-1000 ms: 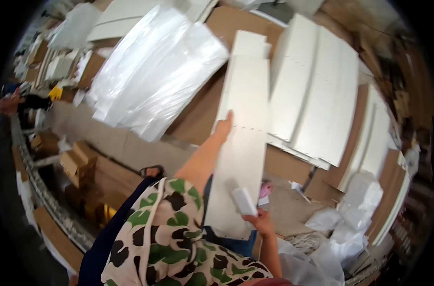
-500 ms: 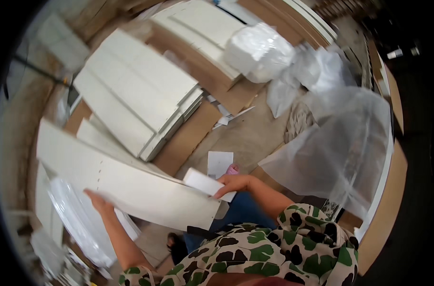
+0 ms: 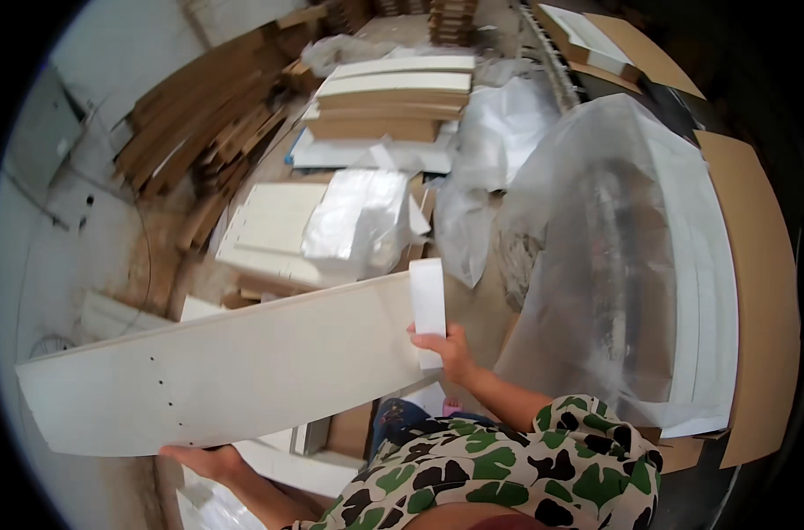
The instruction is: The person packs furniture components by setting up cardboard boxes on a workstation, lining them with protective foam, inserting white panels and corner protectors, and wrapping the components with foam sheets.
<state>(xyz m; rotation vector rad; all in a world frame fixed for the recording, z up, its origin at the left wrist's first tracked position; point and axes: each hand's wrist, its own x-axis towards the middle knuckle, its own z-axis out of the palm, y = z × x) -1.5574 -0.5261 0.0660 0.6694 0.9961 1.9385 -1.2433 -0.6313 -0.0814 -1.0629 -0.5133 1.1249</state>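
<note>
Since the earlier frame the long white laminated board [image 3: 234, 371] has swung from slanting down to the right to lying nearly level across the view, and the white bagged stacks have passed from the upper right to the middle and right. The left hand [image 3: 209, 459] supports the board's lower long edge from beneath near its left half; its fingers curl under the panel, though how tightly cannot be told. The right hand [image 3: 448, 349] is closed around the board's right end, pinching a narrow white strip [image 3: 428, 305] that stands upright against that end edge. The board is smooth and matt, with a row of small drilled holes near its left part, and its left end reaches almost to the rim of the view. Behind it, on the floor, lie a flat white panel stack [image 3: 269, 231] partly wrapped in glossy clear plastic, and farther off a pile of white and brown boards [image 3: 393, 93]. To the right a tall stack under crinkled translucent film [image 3: 623, 256] stands close to the right forearm, with a brown cardboard sheet [image 3: 755, 291] beyond it. Open concrete floor [image 3: 75, 256] shows at the left.
</note>
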